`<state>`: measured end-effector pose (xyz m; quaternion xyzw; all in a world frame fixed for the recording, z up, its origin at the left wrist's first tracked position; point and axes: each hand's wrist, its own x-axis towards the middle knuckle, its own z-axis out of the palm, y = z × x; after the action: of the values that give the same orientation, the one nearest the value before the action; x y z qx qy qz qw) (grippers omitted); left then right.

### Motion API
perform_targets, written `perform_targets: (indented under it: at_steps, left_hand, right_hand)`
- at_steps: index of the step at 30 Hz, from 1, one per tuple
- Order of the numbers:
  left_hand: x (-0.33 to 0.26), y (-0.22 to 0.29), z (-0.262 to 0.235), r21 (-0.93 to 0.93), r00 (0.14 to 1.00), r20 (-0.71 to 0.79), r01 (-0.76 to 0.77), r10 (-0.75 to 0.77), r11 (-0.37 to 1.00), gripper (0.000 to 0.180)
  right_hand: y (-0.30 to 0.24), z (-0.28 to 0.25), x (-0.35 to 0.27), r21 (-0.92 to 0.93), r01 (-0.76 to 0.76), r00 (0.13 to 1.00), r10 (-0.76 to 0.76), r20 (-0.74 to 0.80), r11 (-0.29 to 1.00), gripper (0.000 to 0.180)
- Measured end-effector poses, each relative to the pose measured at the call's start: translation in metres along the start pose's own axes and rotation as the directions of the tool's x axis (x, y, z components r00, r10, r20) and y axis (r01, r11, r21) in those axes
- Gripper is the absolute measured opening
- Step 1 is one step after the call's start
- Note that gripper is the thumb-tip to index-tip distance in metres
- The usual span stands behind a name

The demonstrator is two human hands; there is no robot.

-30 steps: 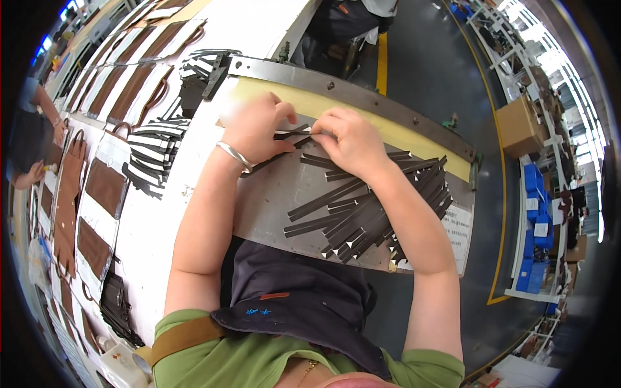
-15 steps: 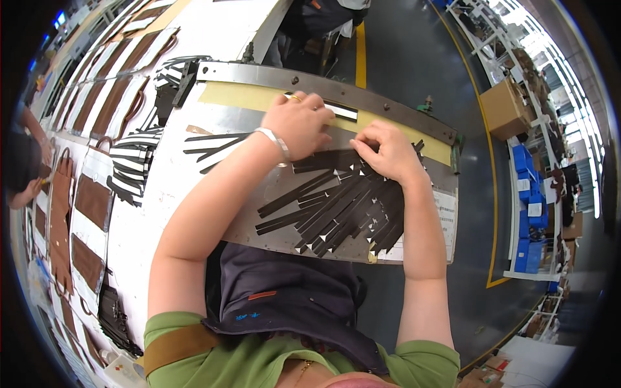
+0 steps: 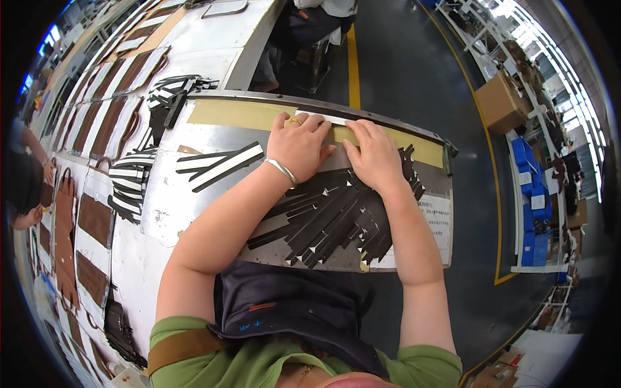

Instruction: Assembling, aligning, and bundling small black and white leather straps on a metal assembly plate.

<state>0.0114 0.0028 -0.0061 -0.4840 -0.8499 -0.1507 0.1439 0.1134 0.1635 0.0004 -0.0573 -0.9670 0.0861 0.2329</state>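
Note:
A narrow white strip (image 3: 337, 120) lies along the metal bar (image 3: 255, 97) at the far edge of a steel board (image 3: 249, 140). My left hand (image 3: 299, 143) rests its bent fingertips at the strip's left part, thumb apart. Beside it, my right hand (image 3: 375, 155) has its fingers stretched out to the strip's right end, thumb apart. Both hands press from above, with neither wrapped around anything. Below them spreads a loose pile of dark strips (image 3: 330, 223), some with white tips. Left of my left wrist lie several black-and-white strips (image 3: 228, 167).
Yellow tape (image 3: 239, 114) runs along the board beside the bar. Bundled striped strips (image 3: 129, 181) and brown-and-white panels (image 3: 94, 223) cover the left table. A person's hand (image 3: 29, 218) is at far left. Shelves with blue bins (image 3: 527, 171) and a carton (image 3: 503, 102) stand right.
My right hand has moved up from the dark pile to the strip. The metal bar now shows a much narrower face, and my view has shifted slightly. My left hand stays at the strip.

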Motion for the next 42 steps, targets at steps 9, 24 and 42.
perform_targets:
  at_steps: [9,24,42]
  left_hand:
    - [0.005,-0.001,0.006,0.042,0.999,-0.033,0.007,-0.006,0.999,0.045]
    - [0.01,-0.004,0.004,-0.009,0.997,-0.071,-0.02,0.019,1.0,0.043]
    - [-0.001,0.023,-0.014,-0.064,0.988,0.056,-0.142,0.145,0.988,0.029]
  right_hand:
    - [0.002,0.002,0.007,0.02,-0.023,0.999,0.022,0.039,1.0,0.03]
    - [0.005,0.0,0.012,0.13,0.005,1.0,-0.008,0.019,0.992,0.022]
    - [0.025,-0.006,0.004,0.137,-0.047,0.998,0.053,-0.043,0.989,0.025]
